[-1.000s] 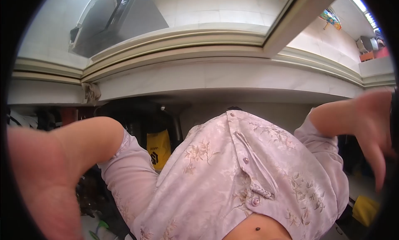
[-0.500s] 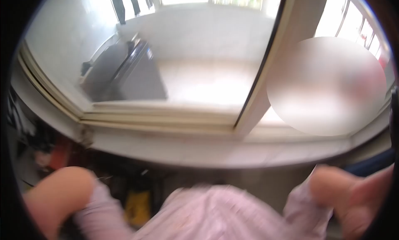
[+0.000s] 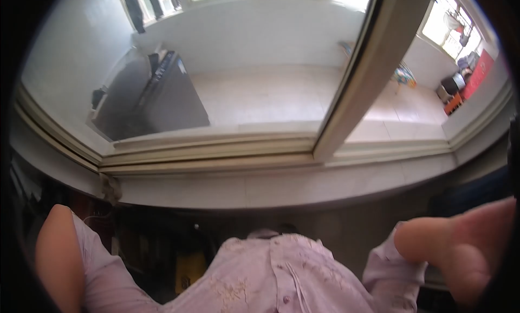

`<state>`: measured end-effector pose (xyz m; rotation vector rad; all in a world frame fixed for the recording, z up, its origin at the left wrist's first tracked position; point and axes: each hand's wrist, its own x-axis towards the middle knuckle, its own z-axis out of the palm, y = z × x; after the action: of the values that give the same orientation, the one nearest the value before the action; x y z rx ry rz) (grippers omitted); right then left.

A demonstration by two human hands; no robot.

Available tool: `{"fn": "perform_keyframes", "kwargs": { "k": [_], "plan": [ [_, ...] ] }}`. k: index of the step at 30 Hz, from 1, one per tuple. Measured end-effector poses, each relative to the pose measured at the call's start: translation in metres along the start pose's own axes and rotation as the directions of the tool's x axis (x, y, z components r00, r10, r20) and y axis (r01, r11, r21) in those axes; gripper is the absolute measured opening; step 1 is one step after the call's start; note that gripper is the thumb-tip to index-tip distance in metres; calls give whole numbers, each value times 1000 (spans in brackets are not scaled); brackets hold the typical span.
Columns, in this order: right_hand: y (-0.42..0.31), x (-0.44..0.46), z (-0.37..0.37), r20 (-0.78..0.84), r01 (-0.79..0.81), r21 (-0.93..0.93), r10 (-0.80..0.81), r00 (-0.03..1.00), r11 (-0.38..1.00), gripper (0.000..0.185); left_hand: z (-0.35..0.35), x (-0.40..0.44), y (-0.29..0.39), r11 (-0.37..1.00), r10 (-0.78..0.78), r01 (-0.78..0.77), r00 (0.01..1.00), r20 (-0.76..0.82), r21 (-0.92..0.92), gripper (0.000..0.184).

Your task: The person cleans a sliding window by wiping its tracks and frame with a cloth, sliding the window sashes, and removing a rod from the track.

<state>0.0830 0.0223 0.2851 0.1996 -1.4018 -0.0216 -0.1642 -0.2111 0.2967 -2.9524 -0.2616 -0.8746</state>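
At the right edge, part of my right hand point(image 3: 474, 259) shows beyond a bare forearm point(image 3: 422, 240) and a pink sleeve point(image 3: 392, 269). Its fingers are mostly cut off by the dark rim of the view, so what they hold, if anything, does not show. A dark blue item point(image 3: 468, 196) lies just above this hand. On the left, only my bare left arm point(image 3: 59, 259) comes out of the other sleeve point(image 3: 111, 278); my left hand is outside the view. Between the arms is the front of a pink embroidered shirt point(image 3: 281, 280).
A sliding glass door or window frame point(image 3: 216, 158) rises behind a pale ledge point(image 3: 271, 189). Past the glass stand a grey appliance point(image 3: 176, 99) and hanging dark clothes point(image 3: 142, 7). Colourful items point(image 3: 460, 85) sit at far right. A yellow object point(image 3: 189, 271) is below, left of the shirt.
The view has shifted slightly and become sharper. My left arm appears farther left and more upright in the view. My right hand has hardly moved.
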Motion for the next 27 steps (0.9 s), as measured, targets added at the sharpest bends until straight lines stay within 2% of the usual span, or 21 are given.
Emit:
{"fn": "perform_keyframes", "kwargs": {
  "k": [3,6,8,9,10,11,12,13,14,15,16,18,19,20,22,23,24,25,26,27],
  "plan": [
    [12,-8,15,30,-96,-96,99,995,991,46,-28,2,17,995,90,-90,996,5,33,50],
    [25,-41,28,47,-275,-192,289,956,942,46,-59,-7,42,982,119,-106,990,-75,155,50],
    [30,-74,20,46,-446,-220,466,884,868,50,-70,-26,52,931,132,-36,962,-241,364,49],
    [39,-90,16,36,-490,-272,517,855,828,50,-74,-44,51,854,135,101,904,-405,510,49],
    [42,-105,11,26,-524,-321,560,828,789,50,-73,-77,46,727,155,320,786,-599,608,49],
    [42,-117,10,9,-584,-331,621,784,741,49,-64,-114,28,552,273,591,538,-797,588,46],
    [43,-125,11,1,-640,-340,681,732,689,48,-61,-162,28,258,165,824,477,-863,505,41],
    [41,-134,31,28,-675,-351,728,685,649,48,-55,-233,33,29,75,971,233,-970,236,32],
    [47,-143,33,51,-712,-349,771,635,609,47,-47,-289,43,-81,41,990,116,-992,112,30],
    [56,-155,25,66,-723,-338,781,621,603,47,-34,-337,61,-62,50,995,-81,-995,-84,33],
    [61,-166,29,82,-725,-338,786,613,600,48,-21,-367,73,38,139,922,-387,-911,-386,35],
    [70,-167,47,126,-679,-358,754,645,641,49,-1,-432,103,-79,265,805,-552,-791,-588,30],
    [73,-160,58,157,-642,-389,734,661,661,51,3,-445,112,-316,257,699,-587,-767,-641,26],
    [85,-158,62,130,-614,-421,715,687,667,52,5,-451,123,-602,169,600,-549,-818,-527,30],
    [103,-162,64,148,-622,-454,742,654,638,58,12,-475,127,-720,138,511,-557,-819,-469,37],
    [105,-163,69,164,-618,-450,740,652,644,58,16,-475,127,-808,66,428,-617,-784,-405,41],
    [105,-163,74,81,-641,-451,743,664,621,58,12,-452,114,-881,-3,350,-678,-735,-320,46],
    [105,-164,77,-2,-663,-452,742,670,597,59,15,-443,108,-953,-102,267,-727,-679,-143,47],
    [108,-164,77,9,-660,-455,744,669,598,59,28,-456,110,-968,-170,252,-678,-715,-8,43],
    [111,-165,75,13,-622,-484,716,698,616,60,30,-472,115,-928,-219,368,-656,-723,-53,40]
  ]
}}
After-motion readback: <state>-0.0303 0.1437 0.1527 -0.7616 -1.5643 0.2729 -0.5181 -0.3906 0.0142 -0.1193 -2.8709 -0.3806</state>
